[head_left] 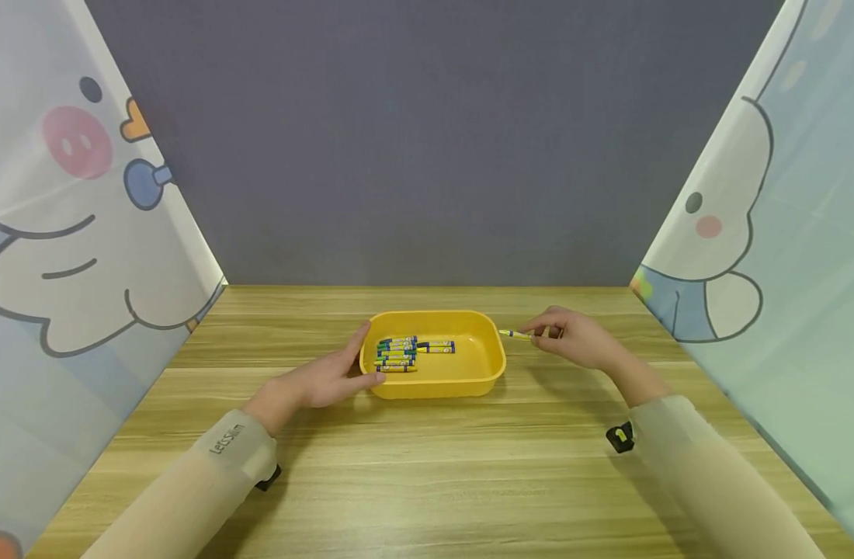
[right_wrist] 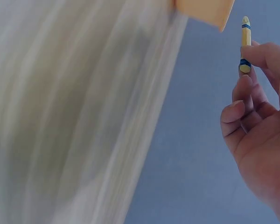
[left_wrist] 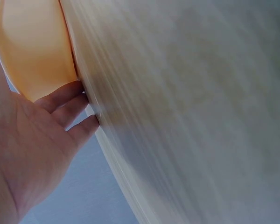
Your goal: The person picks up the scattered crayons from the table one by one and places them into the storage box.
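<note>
Two hands at work. Left hand (head_left: 322, 380) lies spread, fingers straight against the near-left wall of the tray (head_left: 486, 365). Beyond its fingertips, crayons (head_left: 406, 353) lie inside. Right hand (head_left: 574, 338) pinches one crayon (head_left: 516, 335), tip just outside the tray's right rim.

Head view looks down over the table (head_left: 427, 466); wrist views sit close, sharing its tray (head_left: 483, 365).

one yellow tray (head_left: 484, 365), about nine crayons (head_left: 397, 353)

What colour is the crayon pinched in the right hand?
Yellow with blue bands: the crayon in the right hand, clearest in the right wrist view.
</note>
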A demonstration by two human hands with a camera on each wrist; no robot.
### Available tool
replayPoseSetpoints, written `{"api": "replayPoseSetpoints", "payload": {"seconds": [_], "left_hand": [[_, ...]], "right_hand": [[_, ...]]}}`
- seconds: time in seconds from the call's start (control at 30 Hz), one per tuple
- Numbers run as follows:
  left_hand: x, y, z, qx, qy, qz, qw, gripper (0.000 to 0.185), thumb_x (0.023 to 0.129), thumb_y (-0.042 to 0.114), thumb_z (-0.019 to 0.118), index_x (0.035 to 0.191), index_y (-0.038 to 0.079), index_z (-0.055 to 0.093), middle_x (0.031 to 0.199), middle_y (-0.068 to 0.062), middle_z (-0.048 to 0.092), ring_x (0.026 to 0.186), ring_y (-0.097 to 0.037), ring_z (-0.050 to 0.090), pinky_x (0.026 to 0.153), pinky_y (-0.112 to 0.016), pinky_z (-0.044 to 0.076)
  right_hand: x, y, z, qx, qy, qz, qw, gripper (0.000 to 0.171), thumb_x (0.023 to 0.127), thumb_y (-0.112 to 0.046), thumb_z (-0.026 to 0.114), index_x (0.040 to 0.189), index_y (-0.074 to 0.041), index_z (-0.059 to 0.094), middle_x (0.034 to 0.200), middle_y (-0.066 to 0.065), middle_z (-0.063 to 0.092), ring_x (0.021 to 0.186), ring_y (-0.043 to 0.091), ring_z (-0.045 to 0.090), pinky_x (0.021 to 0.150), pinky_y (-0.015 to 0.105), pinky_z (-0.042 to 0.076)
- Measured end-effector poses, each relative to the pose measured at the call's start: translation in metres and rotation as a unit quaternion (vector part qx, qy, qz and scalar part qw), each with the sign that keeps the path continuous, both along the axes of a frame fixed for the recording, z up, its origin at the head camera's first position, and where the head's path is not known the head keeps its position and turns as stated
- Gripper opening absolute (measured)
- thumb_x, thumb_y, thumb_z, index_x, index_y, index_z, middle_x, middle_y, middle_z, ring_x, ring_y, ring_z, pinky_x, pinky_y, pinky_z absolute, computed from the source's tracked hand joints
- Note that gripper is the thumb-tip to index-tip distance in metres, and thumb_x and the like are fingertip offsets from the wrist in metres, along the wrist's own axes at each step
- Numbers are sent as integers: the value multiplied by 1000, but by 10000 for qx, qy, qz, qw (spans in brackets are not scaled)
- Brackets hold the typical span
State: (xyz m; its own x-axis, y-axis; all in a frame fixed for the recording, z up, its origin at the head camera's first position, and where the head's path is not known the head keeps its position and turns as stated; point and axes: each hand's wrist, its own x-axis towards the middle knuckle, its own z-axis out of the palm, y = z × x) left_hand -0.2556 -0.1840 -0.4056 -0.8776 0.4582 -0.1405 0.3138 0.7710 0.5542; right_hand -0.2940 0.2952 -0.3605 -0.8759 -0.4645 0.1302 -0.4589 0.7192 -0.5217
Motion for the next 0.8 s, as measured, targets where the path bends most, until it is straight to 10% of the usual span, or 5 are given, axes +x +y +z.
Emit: {"api": "replayPoseSetpoints", "payload": {"seconds": [0.8], "left_hand": [[0, 1, 0, -49, 53, 24, 10000, 115, 105, 76, 54, 177, 19, -15, 178, -24, 31, 160, -41, 43, 131, -60, 34]], "right_hand": [[-27, -136, -17, -164, -66, 909, 9957, 28, 103, -10, 71, 127, -16, 83, 103, 1, 67, 84, 16, 52, 78, 32, 47]]}}
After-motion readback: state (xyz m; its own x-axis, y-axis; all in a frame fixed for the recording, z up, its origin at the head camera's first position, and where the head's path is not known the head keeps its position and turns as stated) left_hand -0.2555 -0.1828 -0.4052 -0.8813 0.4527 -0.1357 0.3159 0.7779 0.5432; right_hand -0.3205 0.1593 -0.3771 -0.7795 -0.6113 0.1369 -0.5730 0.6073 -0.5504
